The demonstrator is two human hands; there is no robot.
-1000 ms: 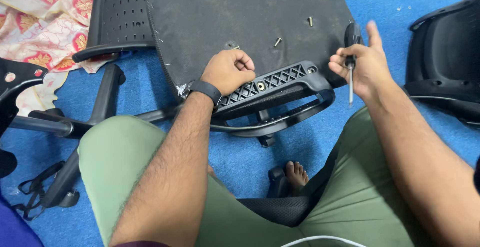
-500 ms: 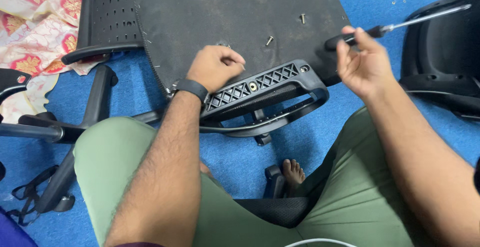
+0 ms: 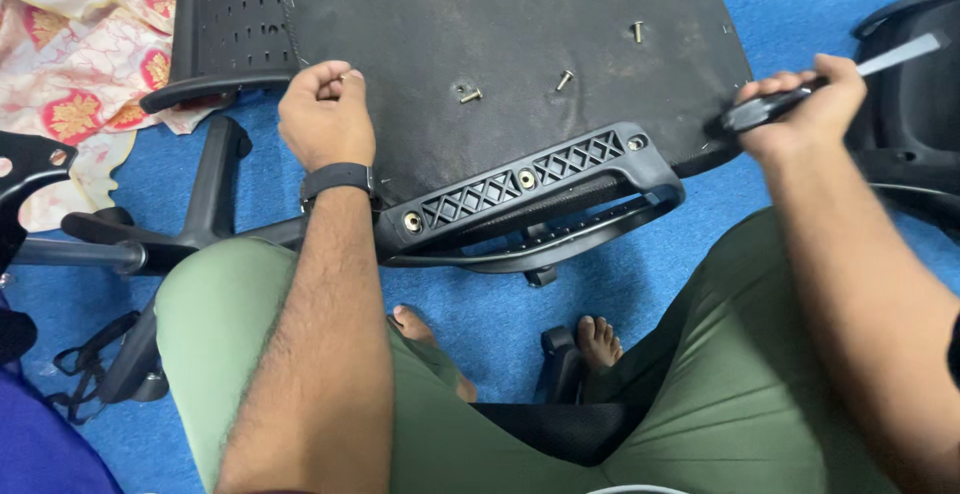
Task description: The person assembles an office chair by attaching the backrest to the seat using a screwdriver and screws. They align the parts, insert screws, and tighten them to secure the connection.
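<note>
Since the earlier frame your left hand [image 3: 325, 114] has lifted off the armrest bracket [image 3: 530, 189] and now sits curled at the seat pan's [image 3: 500, 34] near-left edge, fingers [image 3: 335, 79] pinched shut on something small; what it is cannot be made out. Your right hand [image 3: 800, 104] has carried the screwdriver [image 3: 830, 79] further out to 3 o'clock, fingers wrapped closed round its black handle, shaft pointing away toward 2 o'clock over the second chair shell [image 3: 910, 124].

Nearest you, the bracket lies across the seat pan's near edge, its long axis running from 8 to 2 o'clock, with bolt holes visible along it. Beyond it, loose screws [image 3: 565, 80] rest on the underside of the seat pan, at about 3 o'clock from your left hand and 9 o'clock from your right. Your left hand is nearer to the left-hand screw.
</note>
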